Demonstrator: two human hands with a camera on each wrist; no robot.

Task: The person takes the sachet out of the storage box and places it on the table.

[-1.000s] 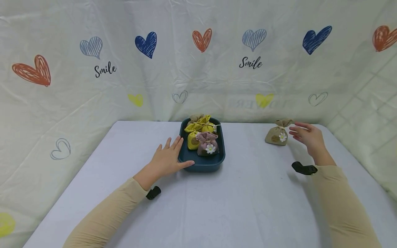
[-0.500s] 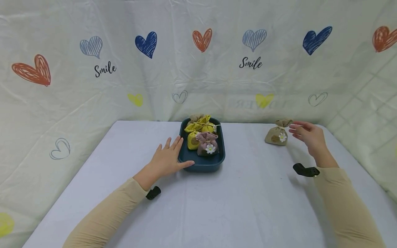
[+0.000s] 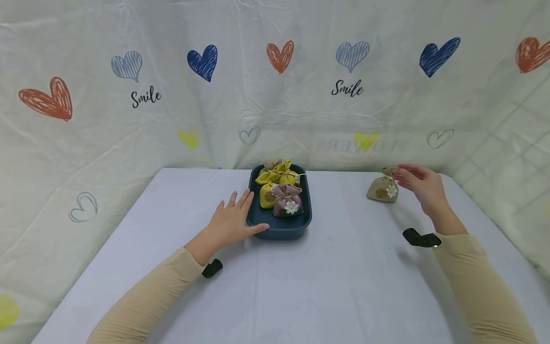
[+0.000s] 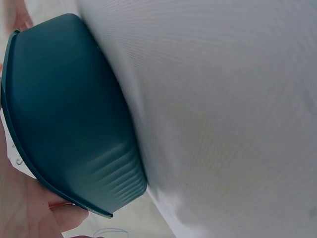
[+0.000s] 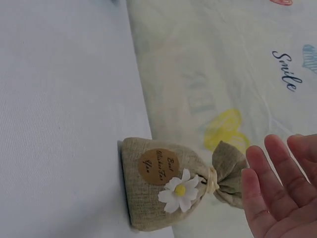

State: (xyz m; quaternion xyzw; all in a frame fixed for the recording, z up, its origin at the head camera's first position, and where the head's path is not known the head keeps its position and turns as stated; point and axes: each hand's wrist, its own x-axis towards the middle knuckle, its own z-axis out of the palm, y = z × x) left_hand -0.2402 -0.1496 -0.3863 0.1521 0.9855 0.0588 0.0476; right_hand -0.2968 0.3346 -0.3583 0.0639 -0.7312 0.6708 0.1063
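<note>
With fingers spread, my left hand (image 3: 229,223) rests on the left rim of a dark teal tray (image 3: 279,233); the left wrist view shows the tray's outer wall (image 4: 64,109) and fingers at its rim. Inside sit a mauve drawstring sachet (image 3: 283,210) with a white flower, two yellow sachets (image 3: 266,197) and a tan one (image 3: 270,165) behind. At the right, a tan drawstring sachet (image 5: 143,203) with a round label and white flower stands upright on the table. My right hand (image 3: 425,188) is at its gathered top, fingers extended; whether they touch the cloth I cannot tell.
A white cloth covers the table (image 3: 335,286). Behind it hangs a pale curtain (image 3: 309,105) printed with hearts and "Smile". Black straps with camera mounts (image 3: 422,238) sit at both wrists.
My right hand has shifted slightly left, so its fingers now overlap the top of the tan sachet. The left hand, the tray and the sachets look unmoved.
</note>
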